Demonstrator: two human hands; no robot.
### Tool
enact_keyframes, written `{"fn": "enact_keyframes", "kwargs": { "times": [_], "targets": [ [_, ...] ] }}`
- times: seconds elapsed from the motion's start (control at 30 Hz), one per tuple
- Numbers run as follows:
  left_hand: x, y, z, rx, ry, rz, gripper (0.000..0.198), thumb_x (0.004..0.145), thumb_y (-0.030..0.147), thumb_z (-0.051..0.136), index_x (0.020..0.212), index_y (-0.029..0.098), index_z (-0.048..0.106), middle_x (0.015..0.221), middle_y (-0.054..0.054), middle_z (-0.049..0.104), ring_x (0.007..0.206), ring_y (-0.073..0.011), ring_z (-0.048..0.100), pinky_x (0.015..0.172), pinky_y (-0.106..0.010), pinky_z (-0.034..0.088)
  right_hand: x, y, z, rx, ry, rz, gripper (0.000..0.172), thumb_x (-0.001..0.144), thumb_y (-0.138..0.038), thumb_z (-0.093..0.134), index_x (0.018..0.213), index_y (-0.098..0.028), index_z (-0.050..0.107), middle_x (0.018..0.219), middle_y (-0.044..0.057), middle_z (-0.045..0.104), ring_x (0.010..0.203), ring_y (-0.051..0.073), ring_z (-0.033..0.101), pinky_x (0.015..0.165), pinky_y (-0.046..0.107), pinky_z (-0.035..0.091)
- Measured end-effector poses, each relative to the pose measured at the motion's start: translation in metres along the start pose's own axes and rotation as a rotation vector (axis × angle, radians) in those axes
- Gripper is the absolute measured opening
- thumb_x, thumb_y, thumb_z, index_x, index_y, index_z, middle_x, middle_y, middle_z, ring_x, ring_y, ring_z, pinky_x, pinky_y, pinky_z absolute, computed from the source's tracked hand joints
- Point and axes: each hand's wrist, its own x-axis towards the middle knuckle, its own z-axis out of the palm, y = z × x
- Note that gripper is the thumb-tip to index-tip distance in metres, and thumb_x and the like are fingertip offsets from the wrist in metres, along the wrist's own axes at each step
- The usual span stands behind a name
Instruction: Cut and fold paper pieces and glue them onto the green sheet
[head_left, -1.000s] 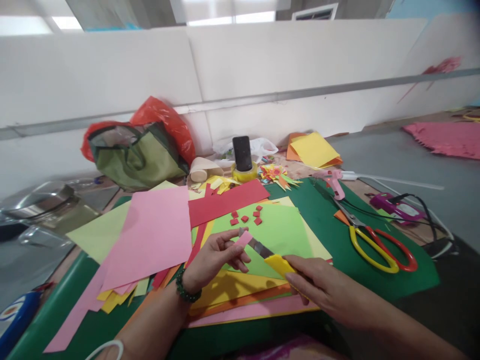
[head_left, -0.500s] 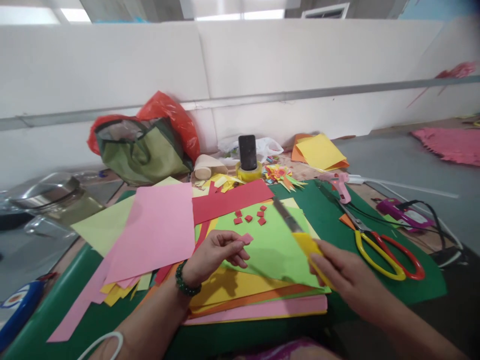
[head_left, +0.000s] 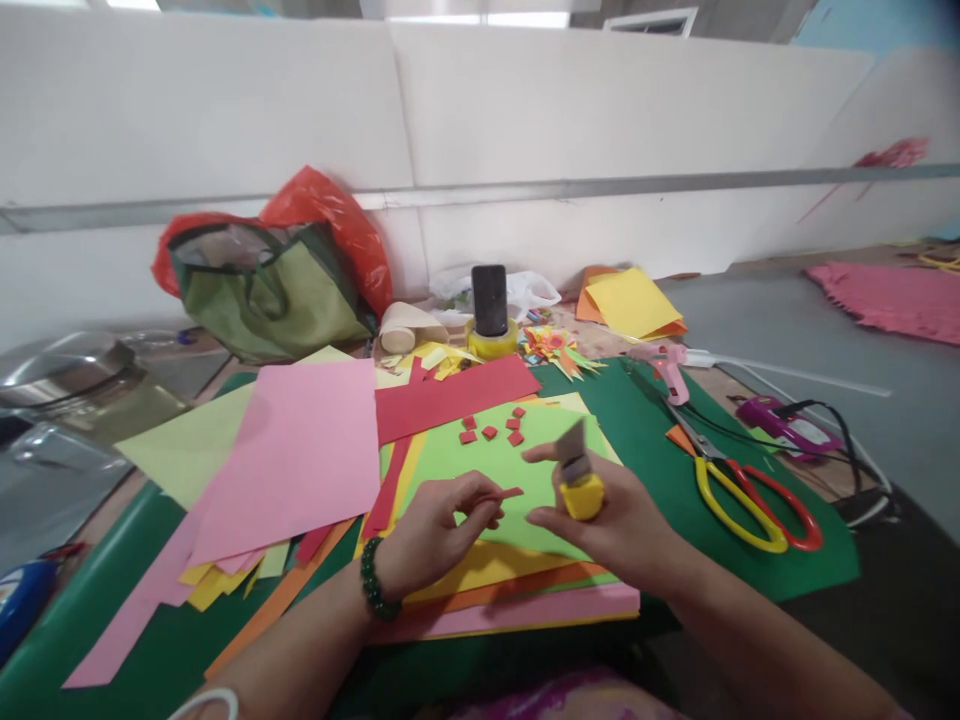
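My left hand (head_left: pixel 450 518) is closed, pinching a small piece of red paper (head_left: pixel 511 493) between thumb and fingertips, edge-on to me. A yellow utility knife (head_left: pixel 582 496) sits in my right hand (head_left: pixel 626 520), its blade (head_left: pixel 571 446) pointing up. The thumb and index finger of that hand reach toward the paper piece but stay apart from it. Below both hands lies a light green sheet (head_left: pixel 465 470) on a stack of coloured paper. Several small red paper squares (head_left: pixel 490 433) are on it, beyond my hands.
Scissors (head_left: pixel 742 510) and a pink glue gun (head_left: pixel 673 375) lie at right on the green mat (head_left: pixel 810 560). Pink sheets (head_left: pixel 300 450) cover the left side. Behind stand a phone (head_left: pixel 490 300) on a tape roll (head_left: pixel 491 342) and a green bag (head_left: pixel 277 300).
My right hand has moved left toward my left hand, turning the knife blade upright. The paper piece in my left hand has tilted from face-on to edge-on. The view has shifted slightly.
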Motion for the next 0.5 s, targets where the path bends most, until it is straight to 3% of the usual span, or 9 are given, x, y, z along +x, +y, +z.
{"fn": "enact_keyframes", "kwargs": {
  "times": [0.07, 0.2, 0.37, 0.5],
  "targets": [
    [0.000, 0.002, 0.000, 0.035, -0.008, 0.019, 0.015, 0.087, 0.020, 0.048, 0.081, 0.017, 0.061, 0.069, -0.002, 0.070, 0.062, -0.0113, 0.065, 0.057, -0.019, 0.047, 0.005, -0.002, 0.008, -0.004, -0.077, -0.042, 0.010, 0.080, -0.028, 0.063, 0.086, -0.021, 0.060, 0.082, 0.002, 0.065, 0.076, 0.016, 0.062, 0.065, 0.024, 0.047],
    [0.001, 0.006, 0.000, 0.036, -0.005, 0.000, 0.014, 0.083, 0.019, 0.052, 0.071, 0.017, 0.059, 0.062, 0.000, 0.064, 0.055, -0.0095, 0.055, 0.053, -0.019, 0.041, 0.006, 0.004, 0.016, -0.073, -0.102, 0.016, 0.013, 0.080, -0.025, 0.058, 0.069, -0.019, 0.055, 0.062, -0.003, 0.056, 0.054, 0.011, 0.049, 0.051, 0.021, 0.039],
    [0.006, 0.006, 0.001, -0.370, 0.065, -0.190, 0.024, 0.080, 0.036, 0.061, 0.070, 0.015, 0.057, 0.062, -0.001, 0.058, 0.054, -0.0098, 0.051, 0.053, -0.021, 0.042, 0.006, 0.011, 0.024, 0.066, 0.003, 0.100, 0.019, 0.076, -0.029, 0.063, 0.065, -0.020, 0.050, 0.062, -0.001, 0.059, 0.054, 0.011, 0.051, 0.051, 0.022, 0.043],
    [0.008, 0.007, 0.002, -0.564, 0.086, -0.293, 0.028, 0.071, 0.042, 0.071, 0.074, 0.014, 0.066, 0.078, -0.003, 0.061, 0.068, -0.0114, 0.051, 0.058, -0.021, 0.043, 0.008, 0.009, 0.037, 0.245, 0.158, 0.094, 0.024, 0.073, -0.029, 0.063, 0.060, -0.021, 0.045, 0.062, 0.000, 0.059, 0.058, 0.013, 0.057, 0.054, 0.024, 0.048]
  ]
}}
